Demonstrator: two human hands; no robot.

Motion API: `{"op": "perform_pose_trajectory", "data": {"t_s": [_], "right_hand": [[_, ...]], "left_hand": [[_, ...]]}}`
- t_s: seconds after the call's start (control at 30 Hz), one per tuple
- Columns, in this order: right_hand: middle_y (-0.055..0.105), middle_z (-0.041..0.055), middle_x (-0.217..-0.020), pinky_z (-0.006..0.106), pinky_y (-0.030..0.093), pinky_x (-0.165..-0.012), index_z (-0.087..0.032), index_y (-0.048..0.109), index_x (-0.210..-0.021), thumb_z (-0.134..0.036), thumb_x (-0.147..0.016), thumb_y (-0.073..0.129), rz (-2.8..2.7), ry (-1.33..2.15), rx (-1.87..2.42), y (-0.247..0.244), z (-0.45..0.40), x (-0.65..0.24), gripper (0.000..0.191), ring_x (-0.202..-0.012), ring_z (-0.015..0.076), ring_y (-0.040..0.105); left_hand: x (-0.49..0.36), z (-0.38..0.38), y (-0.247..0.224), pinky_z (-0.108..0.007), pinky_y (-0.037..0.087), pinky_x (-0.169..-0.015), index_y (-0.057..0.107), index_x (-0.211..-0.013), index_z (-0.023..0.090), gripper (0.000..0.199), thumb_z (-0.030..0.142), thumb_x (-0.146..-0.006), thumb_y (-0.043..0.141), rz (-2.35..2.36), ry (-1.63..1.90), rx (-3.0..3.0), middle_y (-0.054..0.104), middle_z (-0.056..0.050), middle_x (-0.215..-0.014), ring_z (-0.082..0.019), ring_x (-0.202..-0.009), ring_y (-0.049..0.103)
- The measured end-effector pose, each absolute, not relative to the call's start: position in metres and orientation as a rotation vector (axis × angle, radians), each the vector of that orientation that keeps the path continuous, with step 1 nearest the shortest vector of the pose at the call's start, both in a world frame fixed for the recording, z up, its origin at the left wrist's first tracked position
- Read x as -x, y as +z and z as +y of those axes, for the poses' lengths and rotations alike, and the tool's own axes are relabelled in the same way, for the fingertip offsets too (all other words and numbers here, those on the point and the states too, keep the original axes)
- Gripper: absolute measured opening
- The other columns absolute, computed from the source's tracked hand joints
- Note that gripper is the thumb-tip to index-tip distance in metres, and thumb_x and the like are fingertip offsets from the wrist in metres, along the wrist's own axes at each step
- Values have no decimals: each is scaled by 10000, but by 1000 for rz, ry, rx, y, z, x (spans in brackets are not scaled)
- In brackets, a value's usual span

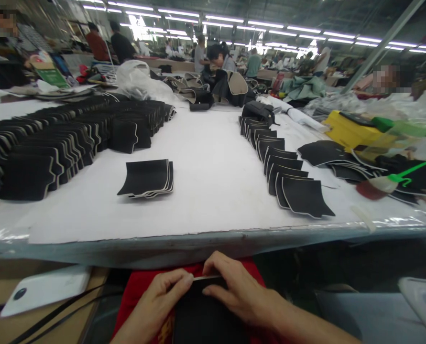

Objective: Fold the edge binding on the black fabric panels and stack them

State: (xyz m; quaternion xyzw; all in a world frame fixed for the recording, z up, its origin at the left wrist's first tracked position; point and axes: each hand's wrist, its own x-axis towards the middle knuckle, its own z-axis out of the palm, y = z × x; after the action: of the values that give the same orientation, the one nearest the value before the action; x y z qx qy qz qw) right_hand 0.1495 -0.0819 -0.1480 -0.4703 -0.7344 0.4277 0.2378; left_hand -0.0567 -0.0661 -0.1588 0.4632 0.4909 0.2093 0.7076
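Observation:
Close to my body, below the table's front edge, a black panel with a pale edge point(209, 310) hangs over a red cloth point(128, 291). My left hand point(164, 291) pinches its upper left corner between thumb and fingers. On the upper right, my right hand point(236, 286) grips the same edge, thumb in front and fingers curled behind. Beyond the edge lies a small stack of similar black panels point(148, 177). A fanned row of black panels point(302, 196) runs away on the right.
Long rows of black panels point(26, 177) cover the left of the white table point(205, 200). A brush with a green handle point(377, 186) and a yellow box point(352, 129) are at right. A white device point(48, 289) sits lower left. Several people work in the background.

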Motion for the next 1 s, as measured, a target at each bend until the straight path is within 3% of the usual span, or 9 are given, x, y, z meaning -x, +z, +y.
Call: {"op": "perform_pose_trajectory", "data": {"t_s": [0.13, 0.3, 0.47, 0.67, 0.8, 1.0], "right_hand": [[580, 7, -971, 263, 455, -777, -208, 504, -1020, -96, -830, 658, -2119, 1173, 1235, -136, -76, -149, 269, -859, 155, 560], [583, 17, -973, 253, 458, -757, -200, 515, -1021, -104, -841, 655, -2277, 1128, 1100, -123, -67, -149, 247, -830, 149, 562], [570, 24, -957, 256, 464, -738, -192, 534, -977, -114, -855, 636, -2363, 1063, 1055, -126, -66, -146, 177, -832, 156, 552], [586, 40, -957, 311, 446, -796, -177, 558, -953, -140, -872, 637, -2369, 881, 1129, -126, -74, -140, 120, -891, 190, 522], [597, 50, -1024, 372, 409, -861, -184, 562, -989, -191, -845, 703, -2365, 818, 1247, -124, -85, -134, 202, -947, 219, 514], [603, 44, -972, 372, 373, -808, -182, 554, -947, -206, -824, 726, -2335, 592, 1238, -134, -95, -127, 213, -896, 219, 509]], "left_hand": [[61, -43, -147, -191, 248, -450, 543, -598, 153, 471, 585, -776, 605, 1036, 252, -1111, 346, 59, -542, -86, -513, 277], [60, -17, -127, -175, 359, -376, 623, -607, 154, 220, 355, -691, 653, 964, 41, -1166, 316, 75, -507, -76, -450, 274], [58, -7, -124, -160, 355, -317, 634, -555, 155, 107, 221, -618, 578, 881, -54, -1104, 401, 64, -438, -67, -351, 356], [59, -11, -130, -146, 377, -315, 624, -566, 149, 86, 195, -614, 570, 890, 42, -1062, 422, 66, -426, -57, -326, 366], [59, -17, -129, -136, 374, -324, 590, -574, 153, 103, 229, -642, 577, 935, 80, -1059, 405, 75, -441, -47, -333, 361], [56, -27, -119, -144, 341, -323, 547, -561, 165, 164, 299, -647, 587, 1013, 80, -1114, 430, 74, -423, -59, -325, 402]]}}
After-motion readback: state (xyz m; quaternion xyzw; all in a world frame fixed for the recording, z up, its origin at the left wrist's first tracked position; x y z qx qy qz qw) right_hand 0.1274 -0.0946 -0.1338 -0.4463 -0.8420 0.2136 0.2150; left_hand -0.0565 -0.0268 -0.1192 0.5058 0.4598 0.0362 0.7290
